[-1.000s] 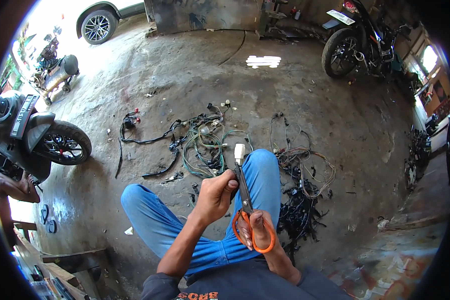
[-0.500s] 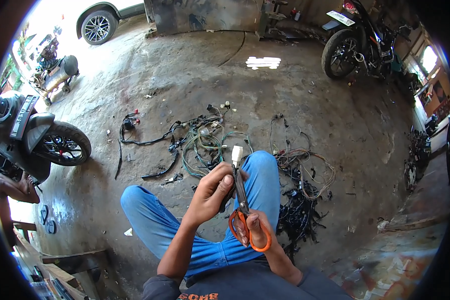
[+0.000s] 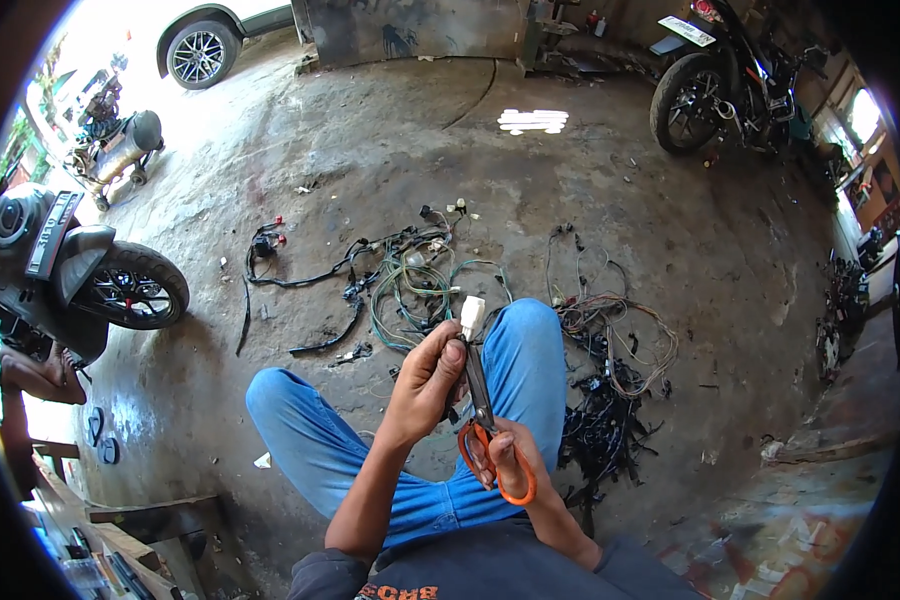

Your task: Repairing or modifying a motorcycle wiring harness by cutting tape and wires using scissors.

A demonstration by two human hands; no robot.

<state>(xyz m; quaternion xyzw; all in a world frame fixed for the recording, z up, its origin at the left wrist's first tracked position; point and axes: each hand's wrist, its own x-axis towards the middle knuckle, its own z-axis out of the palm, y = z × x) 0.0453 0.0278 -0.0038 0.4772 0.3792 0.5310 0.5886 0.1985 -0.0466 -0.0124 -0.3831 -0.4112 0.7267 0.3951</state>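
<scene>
Between thumb and fingers, my left hand (image 3: 425, 385) grips a dark wire end with a white connector (image 3: 473, 314) standing up from it. My right hand (image 3: 507, 455) is wrapped in the orange handles of a pair of scissors (image 3: 480, 400). Their dark blades point up and lie against the wire just below the connector, beside my left fingertips. Whether the blades touch the wire is hard to make out. Beyond my knees, a wiring harness (image 3: 410, 285) with green and black wires is spread over the floor.
To the right lies a second tangle of wires (image 3: 660, 340), with a heap of black wire scraps (image 3: 605, 430) by my knee. A motorcycle (image 3: 120, 285) stands at the left, another motorcycle (image 3: 705, 90) at the far right. Slippers (image 3: 103, 440) and a wooden bench (image 3: 155, 512) are lower left.
My left fingers have shifted slightly up toward the connector, which is turned a little. The scissors stay against the wire. The whole view has shifted slightly.
</scene>
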